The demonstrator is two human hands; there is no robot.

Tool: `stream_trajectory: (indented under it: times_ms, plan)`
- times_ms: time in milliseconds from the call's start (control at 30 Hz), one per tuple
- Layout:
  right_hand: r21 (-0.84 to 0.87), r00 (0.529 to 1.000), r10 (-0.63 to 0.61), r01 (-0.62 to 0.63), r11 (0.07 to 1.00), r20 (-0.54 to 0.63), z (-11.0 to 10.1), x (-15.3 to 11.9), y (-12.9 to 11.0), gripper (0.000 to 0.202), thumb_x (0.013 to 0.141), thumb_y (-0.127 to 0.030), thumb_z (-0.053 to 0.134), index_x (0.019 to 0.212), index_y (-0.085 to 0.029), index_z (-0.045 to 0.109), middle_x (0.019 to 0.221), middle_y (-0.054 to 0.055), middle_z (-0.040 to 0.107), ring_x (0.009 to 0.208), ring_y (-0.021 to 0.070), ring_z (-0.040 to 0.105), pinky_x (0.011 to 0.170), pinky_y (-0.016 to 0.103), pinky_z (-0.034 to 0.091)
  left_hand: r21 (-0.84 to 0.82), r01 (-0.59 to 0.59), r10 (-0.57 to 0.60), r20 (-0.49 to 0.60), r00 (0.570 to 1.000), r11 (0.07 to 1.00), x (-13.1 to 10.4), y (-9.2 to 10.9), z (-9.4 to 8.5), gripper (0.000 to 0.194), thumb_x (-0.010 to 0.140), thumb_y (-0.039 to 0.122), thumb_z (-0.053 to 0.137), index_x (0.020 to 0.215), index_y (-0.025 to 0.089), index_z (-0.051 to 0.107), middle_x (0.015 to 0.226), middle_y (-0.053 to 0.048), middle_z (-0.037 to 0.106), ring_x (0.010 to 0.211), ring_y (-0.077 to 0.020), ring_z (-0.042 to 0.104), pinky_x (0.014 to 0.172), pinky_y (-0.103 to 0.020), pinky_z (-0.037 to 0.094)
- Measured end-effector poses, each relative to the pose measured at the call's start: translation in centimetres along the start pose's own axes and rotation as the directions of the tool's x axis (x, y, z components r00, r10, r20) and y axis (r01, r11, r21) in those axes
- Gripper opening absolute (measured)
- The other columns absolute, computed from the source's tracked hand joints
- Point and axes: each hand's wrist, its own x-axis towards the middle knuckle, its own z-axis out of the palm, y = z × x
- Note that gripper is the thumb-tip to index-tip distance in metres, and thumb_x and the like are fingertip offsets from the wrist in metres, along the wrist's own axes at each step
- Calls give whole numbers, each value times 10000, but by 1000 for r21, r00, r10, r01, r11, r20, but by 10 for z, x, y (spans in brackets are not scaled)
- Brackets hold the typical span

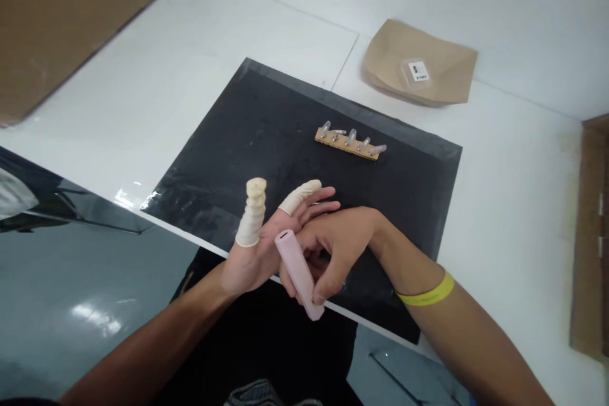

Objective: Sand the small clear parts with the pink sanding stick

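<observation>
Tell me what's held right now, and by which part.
The right hand holds the pink stick by its lower half, near the bottom end; the left hand is open, with nothing visibly gripped.

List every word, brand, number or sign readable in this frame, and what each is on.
No text can be read for certain.
White label on the clear box, which lies on the brown paper: dark print, too small and blurred to read.
Yellow wristband: faint marks, too blurred to read.
Pink stick in the right hand: no lettering can be made out.
</observation>
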Motion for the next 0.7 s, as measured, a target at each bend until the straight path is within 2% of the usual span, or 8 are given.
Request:
stream_trajectory:
  times_ms: [133, 233, 300, 467, 567, 700]
  plan:
    - [11, 998, 25, -25, 1000, 53, -1, 1, 0, 348, 776, -142, 875, 1069, -118, 689, 900, -16, 736, 730, 77, 668, 728, 177, 556, -37, -19, 21, 53, 998, 999, -3, -5, -3, 911, 910, 944, 266, 1478, 321, 611, 1711, -53, 440, 1672, -356, 218, 1380, -568, 97]
    - [23, 996, 10, -12, 1000, 94, -2, 0, 1, 369, 748, -116, 890, 1061, -112, 695, 912, -3, 741, 810, 108, 697, 798, 209, 568, -74, -18, 24, 72, 997, 997, -5, -6, -4, 954, 893, 965, 214, 1504, 335, 588, 1749, -19, 376, 1699, -320, 125, 1394, -533, 29]
    - [22, 995, -1, -1, 1000, 97, -3, -1, 2, 363, 760, -140, 890, 1064, -112, 694, 928, 11, 743, 858, 135, 712, 816, 235, 569, -91, 4, 3, 73, 997, 996, -7, -5, -3, 975, 877, 980, 196, 1503, 344, 590, 1755, -2, 362, 1706, -307, 81, 1396, -524, 20]
    - [-16, 995, -26, 27, 1000, 99, -3, -3, 3, 367, 772, -188, 893, 1072, -128, 690, 971, 31, 758, 871, 149, 720, 667, 205, 506, -129, 43, -32, 84, 996, 991, -11, 0, -5, 981, 831, 1013, 221, 1488, 394, 605, 1751, 75, 356, 1711, -256, -9, 1404, -468, 56]
    - [-23, 992, -57, 60, 998, 113, -3, -4, 2, 360, 782, -181, 890, 1081, -127, 696, 971, 35, 768, 864, 137, 708, 718, 213, 503, -147, 56, -39, 118, 992, 988, -11, 0, -9, 999, 829, 1009, 205, 1519, 388, 575, 1765, 74, 322, 1709, -263, -33, 1401, -501, 77]
    - [-46, 992, -84, 88, 995, 90, -3, -6, 2, 323, 828, -227, 871, 1078, -114, 699, 974, 52, 765, 898, 147, 716, 747, 217, 505, -170, 65, -44, 126, 991, 983, -12, -1, -12, 1003, 830, 1006, 216, 1513, 371, 587, 1765, 69, 319, 1708, -265, -49, 1399, -522, 39]
